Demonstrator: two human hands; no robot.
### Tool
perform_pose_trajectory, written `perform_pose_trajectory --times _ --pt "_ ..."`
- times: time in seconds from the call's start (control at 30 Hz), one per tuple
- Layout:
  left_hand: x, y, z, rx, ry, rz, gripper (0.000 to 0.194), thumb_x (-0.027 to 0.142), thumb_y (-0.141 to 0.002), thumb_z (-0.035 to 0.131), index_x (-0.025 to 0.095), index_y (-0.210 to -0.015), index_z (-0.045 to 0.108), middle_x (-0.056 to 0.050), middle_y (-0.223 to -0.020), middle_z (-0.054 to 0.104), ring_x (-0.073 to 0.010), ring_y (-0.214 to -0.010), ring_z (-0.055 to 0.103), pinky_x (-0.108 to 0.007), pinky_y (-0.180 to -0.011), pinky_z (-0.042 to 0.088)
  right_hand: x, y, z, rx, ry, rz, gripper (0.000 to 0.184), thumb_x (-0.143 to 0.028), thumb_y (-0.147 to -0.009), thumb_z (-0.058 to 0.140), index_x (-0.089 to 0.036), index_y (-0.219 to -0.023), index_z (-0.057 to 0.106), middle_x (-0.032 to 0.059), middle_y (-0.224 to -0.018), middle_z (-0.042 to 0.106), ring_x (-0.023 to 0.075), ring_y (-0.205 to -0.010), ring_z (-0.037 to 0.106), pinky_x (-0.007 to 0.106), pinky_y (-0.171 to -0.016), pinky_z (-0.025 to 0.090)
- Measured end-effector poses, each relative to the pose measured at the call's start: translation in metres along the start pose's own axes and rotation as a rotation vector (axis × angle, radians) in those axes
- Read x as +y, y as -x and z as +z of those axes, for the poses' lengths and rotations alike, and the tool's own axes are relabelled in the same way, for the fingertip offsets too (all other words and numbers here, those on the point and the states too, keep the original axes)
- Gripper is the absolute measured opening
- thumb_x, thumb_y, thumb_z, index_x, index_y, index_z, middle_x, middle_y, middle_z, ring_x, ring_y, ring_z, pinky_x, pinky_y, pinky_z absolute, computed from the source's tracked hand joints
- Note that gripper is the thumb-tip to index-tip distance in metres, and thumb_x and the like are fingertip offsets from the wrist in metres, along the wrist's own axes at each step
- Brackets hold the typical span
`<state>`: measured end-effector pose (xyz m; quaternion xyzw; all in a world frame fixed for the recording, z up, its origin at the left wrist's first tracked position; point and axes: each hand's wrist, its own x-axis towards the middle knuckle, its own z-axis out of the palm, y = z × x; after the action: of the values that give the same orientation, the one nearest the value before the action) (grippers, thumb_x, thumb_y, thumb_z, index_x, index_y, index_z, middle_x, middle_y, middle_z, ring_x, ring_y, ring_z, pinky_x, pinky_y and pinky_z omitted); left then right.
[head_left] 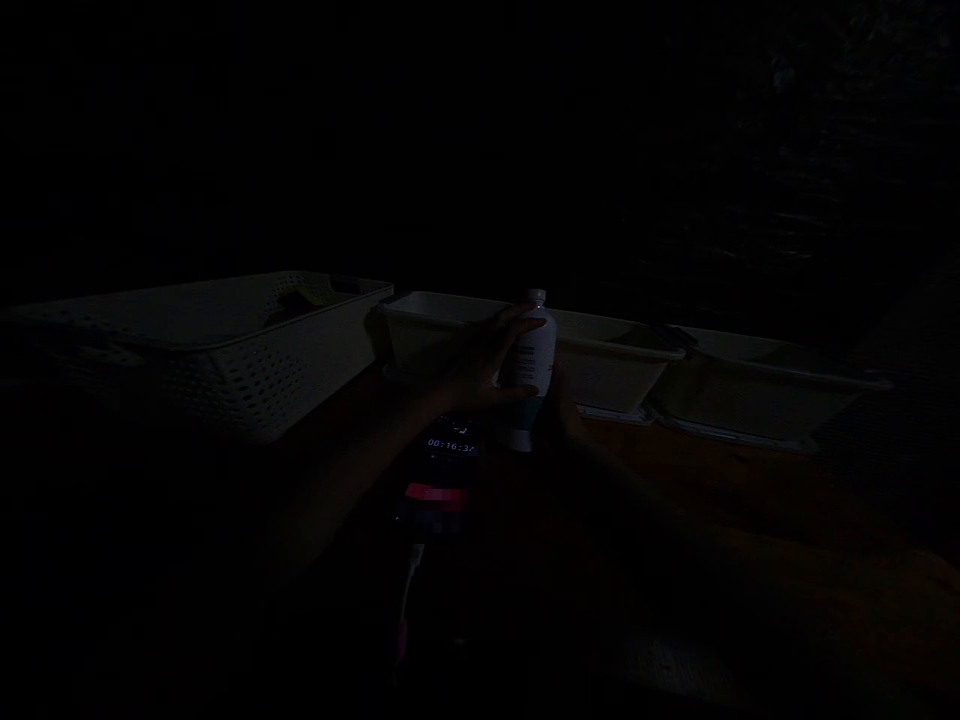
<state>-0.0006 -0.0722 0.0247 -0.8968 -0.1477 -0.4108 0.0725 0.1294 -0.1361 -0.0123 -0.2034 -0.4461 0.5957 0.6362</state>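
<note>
The scene is very dark. A small white bottle with a white cap stands upright near the middle of the table. My left hand wraps around the bottle's left side, fingers curled over its upper part. My right hand is barely visible in shadow against the bottle's lower right side; its fingers cannot be made out. Below the bottle lies a phone with a lit screen showing a timer and a red bar.
A white perforated basket stands at the left. Behind the bottle sit a white bin and another bin to its right. A white cable runs from the phone toward me. The table is brown wood.
</note>
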Motion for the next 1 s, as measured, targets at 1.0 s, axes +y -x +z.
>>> perform_pose_trajectory --times 1.0 --pt "-0.0039 -0.0005 -0.0008 -0.014 0.043 0.022 0.084 0.037 -0.071 0.07 0.026 -0.139 0.022 -0.015 -0.148 0.019 -0.0318 -0.138 0.02 -0.056 -0.11 0.026 -0.0038 -0.0006 -0.0001 -0.048 -0.025 0.038 0.051 -0.052 -0.093 0.034 -0.01 -0.107 0.058 0.0074 -0.096 0.063 0.0148 -0.088 0.062 0.032 -0.075 0.053"
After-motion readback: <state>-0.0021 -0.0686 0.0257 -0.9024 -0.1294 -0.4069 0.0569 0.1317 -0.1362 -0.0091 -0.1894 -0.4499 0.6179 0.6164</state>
